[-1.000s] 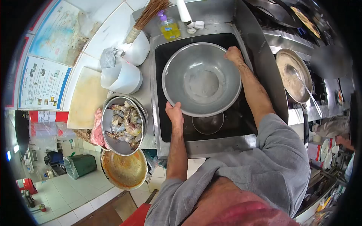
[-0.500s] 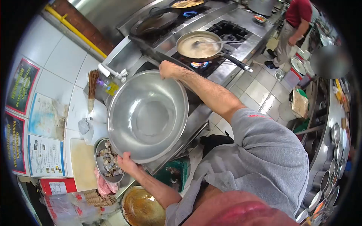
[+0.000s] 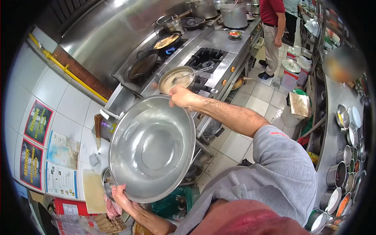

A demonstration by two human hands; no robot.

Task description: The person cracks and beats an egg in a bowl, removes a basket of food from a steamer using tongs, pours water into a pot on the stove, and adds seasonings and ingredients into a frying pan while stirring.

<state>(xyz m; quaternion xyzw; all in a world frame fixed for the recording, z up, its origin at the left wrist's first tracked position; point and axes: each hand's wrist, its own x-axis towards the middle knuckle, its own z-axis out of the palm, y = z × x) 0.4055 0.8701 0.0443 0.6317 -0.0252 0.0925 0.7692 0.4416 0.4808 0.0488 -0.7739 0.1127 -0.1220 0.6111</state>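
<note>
A large round metal basin [image 3: 150,149] is held up in front of me, its inside facing my head camera and looking empty. My left hand [image 3: 122,199] grips the basin's lower left rim. At the upper right rim my right hand [image 3: 181,97] is closed round the edge, with its fingers partly hidden. Just beyond that hand is a pan of pale sauce [image 3: 164,81] with a spoon in it. Behind the basin's lower left side, the bowl with shrimp [image 3: 106,181] is mostly hidden.
Several pots and pans stand on the stove [image 3: 219,41] ahead, where a blue flame burns. Two people are at the back, one in a red shirt [image 3: 271,11]. On the right runs a counter with small containers [image 3: 336,174]. A green bin [image 3: 170,203] is below the basin.
The basin has come up from over the sink and away from it, with both hands staying on its rim. My view has turned toward the stove and aisle.
</note>
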